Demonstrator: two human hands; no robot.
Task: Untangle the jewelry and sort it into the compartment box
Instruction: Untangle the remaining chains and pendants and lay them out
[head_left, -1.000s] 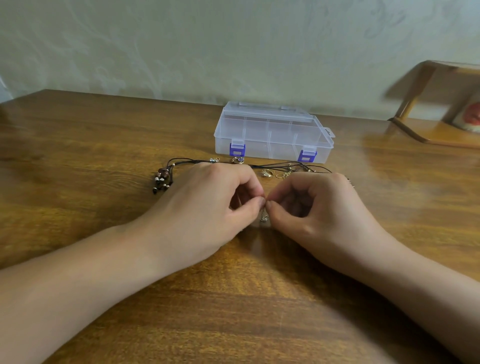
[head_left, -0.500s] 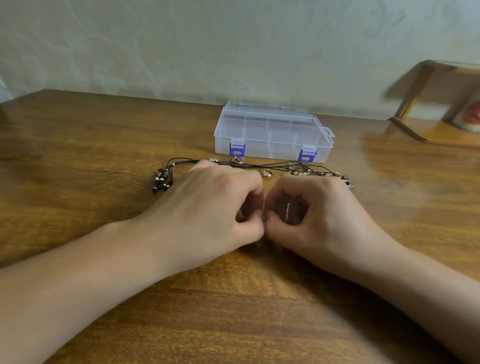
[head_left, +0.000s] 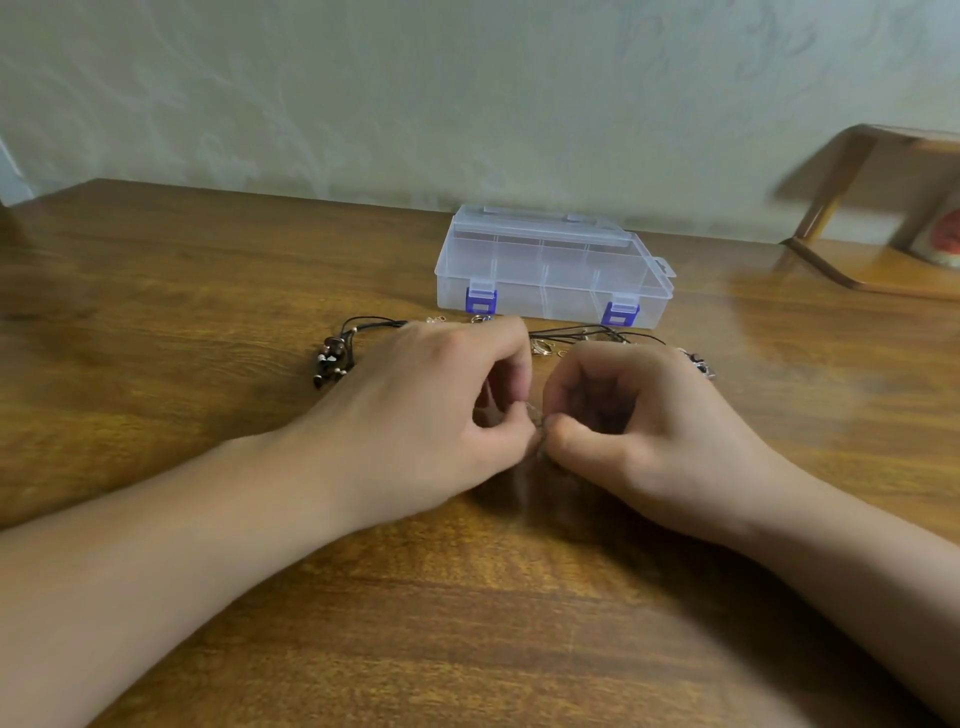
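Since a second ago we have drawn our hands closer together and curled the fingers tighter, and the cords behind them have shifted a little. Our left hand (head_left: 431, 410) and right hand (head_left: 639, 421) now meet thumb to thumb over the table (head_left: 156, 338), both pinching a small pale piece (head_left: 531, 410) between fingertips — too small and blurred to say whether it is a clasp or a link. The rest of the jewelry (head_left: 587, 335) lies in a tangle just behind our knuckles, its black cords trailing left to a cluster of dark beads (head_left: 330, 361) and right to a small charm (head_left: 698, 364). The box (head_left: 553, 270) stands just beyond, lid down and both blue latches (head_left: 481, 300) fastened, its compartments apparently empty.

The risk, we judge, is pulling too hard: the piece may still be joined to the cords, so a tug could tighten the knot or drag the whole heap. The piece could also slip from our fingers and skid away — and the box must be opened before anything goes in.
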